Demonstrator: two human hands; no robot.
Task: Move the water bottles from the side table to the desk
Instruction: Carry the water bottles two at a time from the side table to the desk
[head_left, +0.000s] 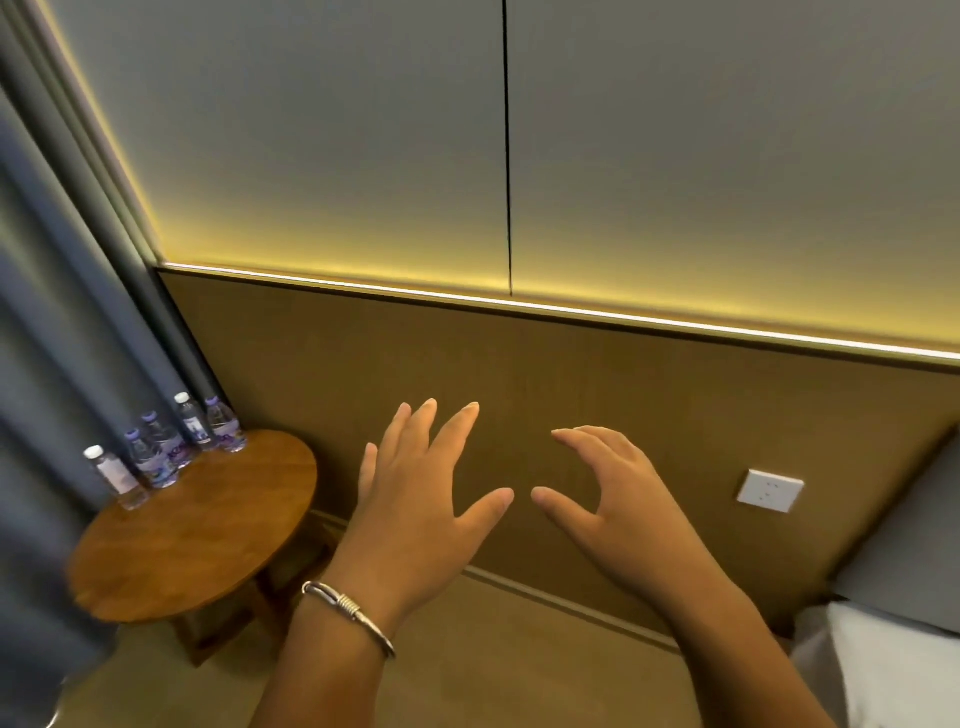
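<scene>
Several small clear water bottles (161, 452) with purple and white labels stand in a row along the far edge of a round wooden side table (208, 530) at the lower left, next to the curtain. My left hand (421, 499), with a silver bracelet on the wrist, is raised in mid-air to the right of the table, fingers spread and straight, holding nothing. My right hand (618, 499) hovers beside it, fingers loosely bent, also holding nothing. Neither hand touches a bottle. No desk is in view.
A blue-grey curtain (62, 312) hangs at the left behind the table. A wood-panelled wall (571, 374) with a lit strip runs across the back, with a white wall socket (770, 490). A bed corner with white linen (883, 665) sits at the lower right.
</scene>
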